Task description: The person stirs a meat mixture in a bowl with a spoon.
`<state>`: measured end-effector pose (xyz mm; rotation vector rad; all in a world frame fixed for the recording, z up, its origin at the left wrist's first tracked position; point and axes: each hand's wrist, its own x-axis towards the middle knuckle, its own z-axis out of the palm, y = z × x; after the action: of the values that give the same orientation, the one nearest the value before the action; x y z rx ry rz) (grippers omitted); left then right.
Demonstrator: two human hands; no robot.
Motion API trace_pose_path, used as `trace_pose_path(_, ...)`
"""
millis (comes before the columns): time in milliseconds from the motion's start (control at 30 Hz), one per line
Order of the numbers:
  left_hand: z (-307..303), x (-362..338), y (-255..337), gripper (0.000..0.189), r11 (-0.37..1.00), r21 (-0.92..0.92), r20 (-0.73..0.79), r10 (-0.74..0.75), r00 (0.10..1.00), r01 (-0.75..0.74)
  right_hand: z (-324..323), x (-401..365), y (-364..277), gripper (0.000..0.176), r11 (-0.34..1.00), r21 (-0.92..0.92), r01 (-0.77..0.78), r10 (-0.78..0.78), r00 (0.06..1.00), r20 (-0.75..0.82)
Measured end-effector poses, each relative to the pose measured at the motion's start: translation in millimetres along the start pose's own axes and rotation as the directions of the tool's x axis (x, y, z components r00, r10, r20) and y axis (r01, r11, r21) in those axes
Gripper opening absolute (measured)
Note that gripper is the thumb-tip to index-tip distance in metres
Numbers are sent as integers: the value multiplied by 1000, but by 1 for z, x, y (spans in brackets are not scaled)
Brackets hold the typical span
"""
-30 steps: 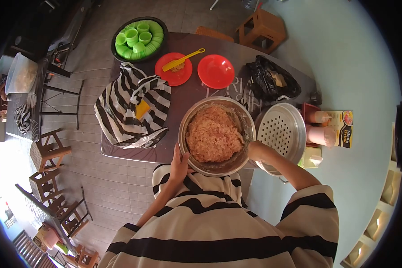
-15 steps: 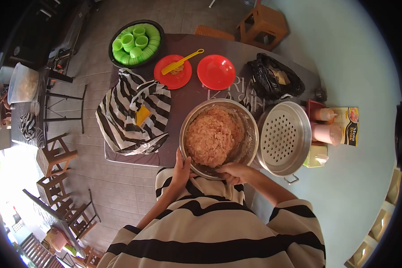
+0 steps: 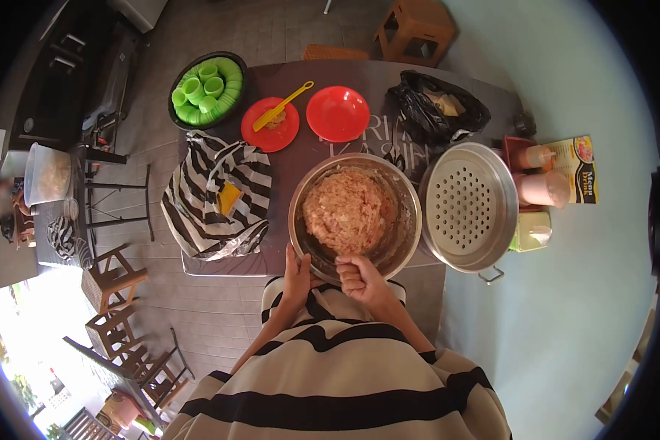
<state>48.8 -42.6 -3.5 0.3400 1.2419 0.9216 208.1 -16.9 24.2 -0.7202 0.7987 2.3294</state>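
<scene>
A large steel bowl at the table's front edge holds a mound of pinkish minced meat mixture. At the bowl's lower left rim my left hand grips the outside, fingers along the wall. My right hand is closed in a fist over the front rim, beside the near edge of the meat; what it holds is hidden. Right of the bowl stands a steamer pot with a perforated tray. A striped plastic bag with a yellow packet lies to the left.
Two red plates lie behind the bowl, the left one with a yellow spatula. Green cups fill a black basin at the back left. A black bag, bottles and a menu are at the right.
My right hand has moved up and left over the bowl's front rim and turned into an upright fist. The meat's shape has shifted slightly. The camera view has turned a little.
</scene>
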Motion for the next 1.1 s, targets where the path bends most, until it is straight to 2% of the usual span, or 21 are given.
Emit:
trace_pose_path(67, -2, 0, 0, 48, 1000, 20, 13, -13, 1000, 12, -1, -19, -2, 34, 998, 57, -39, 35, 997, 67)
trace_pose_path(133, -1, 0, 1, 49, 999, 35, 29, -22, 999, 21, 2, -39, -3, 30, 999, 33, -28, 25, 996, 87)
trace_pose_path(200, 1, -2, 4, 49, 998, 49, 25, -31, 999, 30, 7, -59, -3, 27, 992, -115, 53, -63, 994, -85)
trace_pose_path(233, 1, -2, 4, 49, 998, 53, 29, -30, 999, 29, 5, -66, -5, 24, 980, -195, 49, -66, 994, -82)
trace_pose_path(267, 1, -2, 5, 50, 999, 18, 34, -29, 999, 29, 6, -72, -6, 24, 980, -194, 53, -69, 995, -78)
trace_pose_path(333, 4, -4, 7, 51, 999, -19, 42, -27, 999, 28, 9, -86, -6, 22, 920, -388, 62, -138, 976, -170)
trace_pose_path(367, 5, -5, 9, 48, 1000, 5, 34, -28, 999, 28, 11, -92, -4, 22, 919, -390, 64, -139, 976, -168)
trace_pose_path(433, 5, -6, 10, 46, 999, 29, 26, -25, 999, 24, 18, -103, 0, 24, 761, -638, 121, -338, 912, -230)
trace_pose_path(467, 3, -5, 7, 46, 999, 48, 18, -18, 1000, 17, 22, -107, 2, 24, 759, -639, 122, -339, 912, -230)
trace_pose_path(533, 4, -5, 8, 46, 998, 67, 14, -10, 1000, 9, 29, -114, 2, 23, 608, -789, 90, -510, 806, -301)
trace_pose_path(567, 4, -5, 8, 47, 998, 61, 22, -10, 1000, 8, 24, -113, 0, 23, 608, -789, 92, -512, 805, -300)
trace_pose_path(600, 5, -6, 10, 48, 999, 54, 31, -9, 999, 7, 15, -109, -6, 21, 279, -959, 52, -678, 717, -159)
trace_pose_path(633, 4, -5, 8, 48, 998, 57, 34, -9, 999, 7, 7, -104, -10, 20, -78, -996, -36, -774, 632, 38)
trace_pose_path(667, 2, -3, 6, 47, 997, 72, 41, 6, 999, -9, 2, -99, -15, 20, -76, -997, -34, -777, 628, 38)
trace_pose_path(700, 1, -2, 5, 46, 996, 86, 48, 22, 999, -26, 0, -91, -22, 19, -377, -918, -122, -800, 542, 257)
trace_pose_path(733, 1, -2, 5, 46, 996, 88, 51, 22, 998, -26, 6, -86, -26, 21, -625, -744, -236, -743, 472, 475)
trace_pose_path(767, 1, -2, 4, 44, 996, 86, 54, 26, 998, -31, 13, -81, -27, 21, -623, -746, -236, -745, 469, 474)
trace_pose_path(833, 4, -4, 8, 42, 996, 84, 58, 30, 998, -35, 43, -68, -23, 18, -532, -727, -433, -829, 440, 344)
trace_pose_path(933, 10, -8, 14, 46, 999, 49, 61, 20, 998, -23, 56, -38, -51, 17, -507, -712, -486, -842, 453, 291)
trace_pose_path(1033, 6, -6, 9, 46, 998, 59, 66, 29, 997, -33, 53, -20, -82, 19, -506, -702, -501, -830, 505, 238)
trace_pose_path(1100, 5, -5, 6, 44, 1000, 27, 35, 8, 999, -9, 47, -23, -91, 20, -594, -642, -485, -748, 626, 220)
